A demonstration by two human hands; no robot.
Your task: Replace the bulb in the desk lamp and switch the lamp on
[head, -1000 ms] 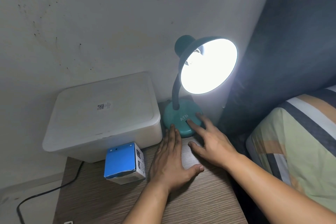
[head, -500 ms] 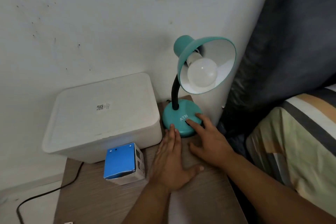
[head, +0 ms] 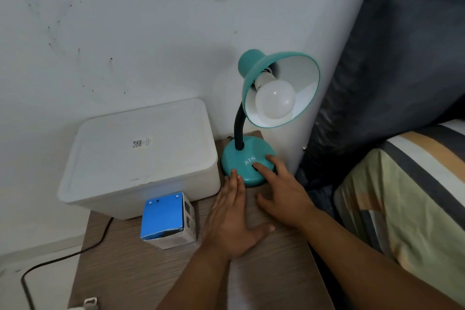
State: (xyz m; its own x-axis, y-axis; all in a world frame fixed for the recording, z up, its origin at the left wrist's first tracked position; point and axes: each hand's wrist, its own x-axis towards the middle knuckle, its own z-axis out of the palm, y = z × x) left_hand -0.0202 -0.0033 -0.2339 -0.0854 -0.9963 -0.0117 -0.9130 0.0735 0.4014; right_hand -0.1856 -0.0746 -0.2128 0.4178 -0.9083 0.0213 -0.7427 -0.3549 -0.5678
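A teal desk lamp stands at the back of the wooden table point(head: 264, 272), its round base point(head: 241, 156) marked ATN. Its shade point(head: 302, 83) faces me, and a white bulb point(head: 274, 100) sits unlit in the socket. My right hand point(head: 281, 191) rests on the front of the base, index fingertip on the dark switch. My left hand point(head: 231, 216) lies flat on the table, fingers together, fingertips touching the base's front left edge. A blue and white bulb box point(head: 167, 219) stands to the left of my left hand.
A white lidded plastic box point(head: 141, 153) fills the table's back left, against the wall. A black cable point(head: 63, 258) runs off the table's left side. To the right are a dark curtain point(head: 390, 58) and a striped pillow point(head: 407, 196).
The lamp was lit one second ago and is now off. My right index finger stays on the switch; both hands have barely moved.
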